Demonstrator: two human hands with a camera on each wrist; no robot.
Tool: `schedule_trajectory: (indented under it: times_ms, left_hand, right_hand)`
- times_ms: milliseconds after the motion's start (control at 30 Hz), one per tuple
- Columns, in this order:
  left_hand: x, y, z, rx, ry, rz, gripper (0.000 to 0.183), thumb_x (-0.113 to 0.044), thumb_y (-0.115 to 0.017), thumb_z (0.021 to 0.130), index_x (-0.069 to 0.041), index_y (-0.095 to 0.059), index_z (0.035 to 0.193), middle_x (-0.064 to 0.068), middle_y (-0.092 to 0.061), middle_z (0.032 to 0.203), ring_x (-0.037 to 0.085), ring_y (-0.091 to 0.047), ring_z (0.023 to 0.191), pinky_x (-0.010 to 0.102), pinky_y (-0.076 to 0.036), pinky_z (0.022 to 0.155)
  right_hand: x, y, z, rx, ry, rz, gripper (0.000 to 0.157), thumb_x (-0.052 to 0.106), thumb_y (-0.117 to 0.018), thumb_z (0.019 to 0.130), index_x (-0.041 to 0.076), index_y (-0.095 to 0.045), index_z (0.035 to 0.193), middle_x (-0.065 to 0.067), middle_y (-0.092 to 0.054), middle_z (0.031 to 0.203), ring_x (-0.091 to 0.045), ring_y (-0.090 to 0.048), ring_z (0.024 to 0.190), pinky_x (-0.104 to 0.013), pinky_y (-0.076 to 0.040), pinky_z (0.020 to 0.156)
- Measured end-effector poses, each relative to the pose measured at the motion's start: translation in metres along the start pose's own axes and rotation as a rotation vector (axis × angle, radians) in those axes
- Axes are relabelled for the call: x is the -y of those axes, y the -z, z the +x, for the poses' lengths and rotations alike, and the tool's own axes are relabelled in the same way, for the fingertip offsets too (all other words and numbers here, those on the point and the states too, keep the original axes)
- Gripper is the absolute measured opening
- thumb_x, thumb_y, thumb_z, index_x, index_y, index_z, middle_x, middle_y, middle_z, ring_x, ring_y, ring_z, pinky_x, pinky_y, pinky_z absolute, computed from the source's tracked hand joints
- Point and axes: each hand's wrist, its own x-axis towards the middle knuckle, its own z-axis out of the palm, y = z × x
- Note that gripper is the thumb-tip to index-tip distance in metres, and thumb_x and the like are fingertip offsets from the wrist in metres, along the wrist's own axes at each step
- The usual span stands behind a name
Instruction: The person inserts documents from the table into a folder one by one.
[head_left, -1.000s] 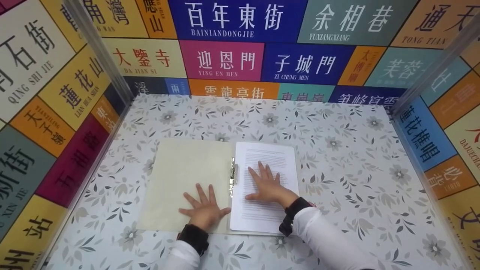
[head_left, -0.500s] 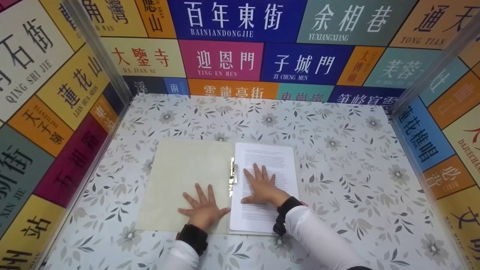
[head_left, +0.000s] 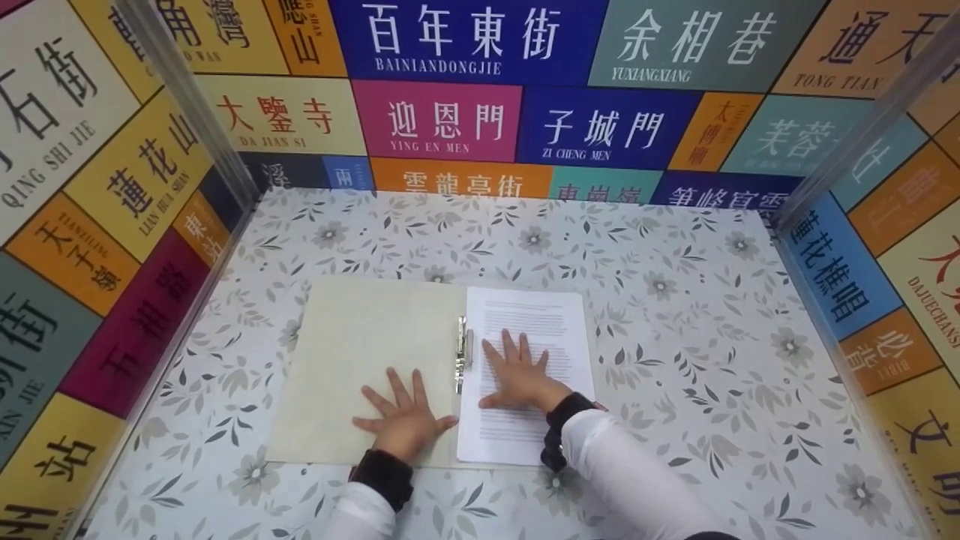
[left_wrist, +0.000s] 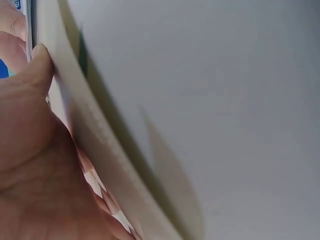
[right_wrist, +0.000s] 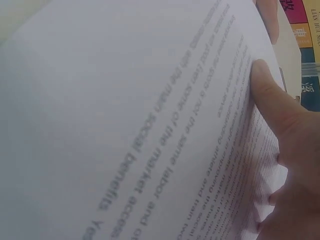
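A cream folder (head_left: 375, 322) lies opened flat, with a metal clip (head_left: 460, 356) along its fold. White printed papers (head_left: 532, 307) cover its right half. My left hand (head_left: 405, 424) rests on the bare left cover, fingers spread and thumb near the fold. On the papers rests my right hand (head_left: 517, 379), its fingers spread too. The left wrist view shows the left thumb (left_wrist: 37, 72) against the folder near its fold. In the right wrist view, the right thumb (right_wrist: 272, 95) lies on the printed sheet (right_wrist: 125, 125).
Beneath the folder is a white tabletop (head_left: 697, 360) with a grey floral pattern. Colourful panels with large characters (head_left: 442, 120) stand behind and on both sides. Clear strips (head_left: 870, 112) run down the corners.
The right hand has slid slightly left and down over the papers. The left hand stays in place on the cover. The head view has shifted a little.
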Motion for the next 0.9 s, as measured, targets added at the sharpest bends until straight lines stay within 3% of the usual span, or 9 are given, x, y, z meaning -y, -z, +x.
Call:
schedule_trajectory:
  times_ms: [433, 633, 900]
  left_hand:
    - [-0.004, 0.002, -0.002, -0.011, 0.038, 0.091, 0.103, -0.07, -0.057, 0.082, -0.012, -0.015, 0.156, 0.031, 0.004, 0.158, 0.069, 0.007, 0.132, 0.087, -0.013, 0.093]
    - [-0.002, 0.013, -0.006, 0.03, 0.04, 0.099, 0.099, -0.063, -0.059, 0.085, -0.014, -0.013, 0.157, 0.029, 0.006, 0.159, 0.068, 0.006, 0.134, 0.085, -0.013, 0.095]
    - [-0.004, 0.035, -0.014, 0.069, -0.013, 0.11, 0.084, -0.057, -0.058, 0.088, -0.015, -0.026, 0.154, 0.027, -0.004, 0.159, 0.068, -0.003, 0.134, 0.083, -0.022, 0.096]
  right_hand:
    - [0.008, 0.003, 0.0, 0.037, -0.049, -0.057, 0.109, 0.055, -0.075, 0.074, 0.023, -0.012, 0.157, -0.017, 0.008, 0.162, -0.046, 0.009, 0.146, -0.08, -0.003, 0.103]
    - [0.007, 0.001, 0.003, 0.03, -0.043, -0.068, 0.109, 0.058, -0.074, 0.073, 0.025, -0.012, 0.157, -0.016, 0.006, 0.163, -0.046, 0.008, 0.147, -0.081, -0.005, 0.103]
    - [0.005, 0.0, 0.003, 0.034, -0.059, -0.111, 0.111, 0.061, -0.072, 0.073, 0.024, -0.01, 0.157, -0.016, 0.007, 0.163, -0.046, 0.007, 0.146, -0.081, -0.006, 0.102]
